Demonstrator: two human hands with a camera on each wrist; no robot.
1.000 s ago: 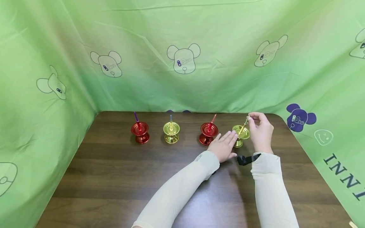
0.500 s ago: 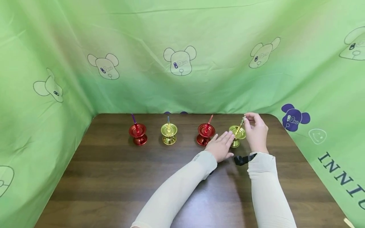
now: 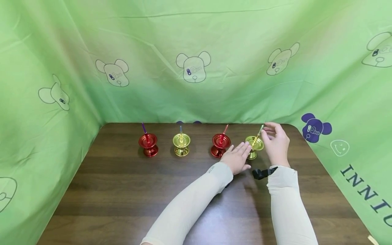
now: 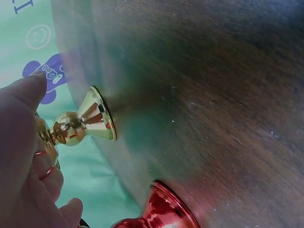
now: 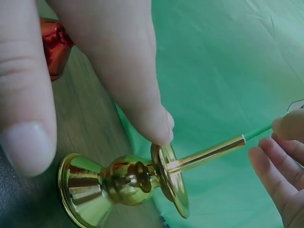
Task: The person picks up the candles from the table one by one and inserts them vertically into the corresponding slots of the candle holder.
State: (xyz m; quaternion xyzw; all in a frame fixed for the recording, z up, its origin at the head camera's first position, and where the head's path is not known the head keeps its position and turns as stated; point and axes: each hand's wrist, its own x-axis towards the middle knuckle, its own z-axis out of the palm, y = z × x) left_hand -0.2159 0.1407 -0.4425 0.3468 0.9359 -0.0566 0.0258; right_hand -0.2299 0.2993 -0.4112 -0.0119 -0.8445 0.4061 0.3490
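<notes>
Toward the right of the head view stands a gold candle holder (image 3: pixel 258 144), with a thin green candle (image 3: pixel 260 130) leaning from its gold stem. My left hand (image 3: pixel 236 158) has its fingers laid out straight, and a fingertip rests on the near left rim of the dish; the right wrist view shows this fingertip (image 5: pixel 159 128) up close. Beside the candle's top is my right hand (image 3: pixel 277 144), thumb and forefinger parted in the head view. In the right wrist view the thumb (image 5: pixel 290 126) overlaps the candle's upper end, so any contact is hidden.
Left of that holder stand a red holder with a red candle (image 3: pixel 226 129), a gold holder with a blue candle (image 3: pixel 181 129) and a red holder with a purple candle (image 3: pixel 144 128). The brown table (image 3: pixel 147 190) meets green printed cloth (image 3: pixel 196 102) behind and at both sides.
My right thumb and forefinger have loosened from the green candle's top and drawn slightly right, so its tip shows. The left hand stays on the rim. The head view has shifted slightly.
</notes>
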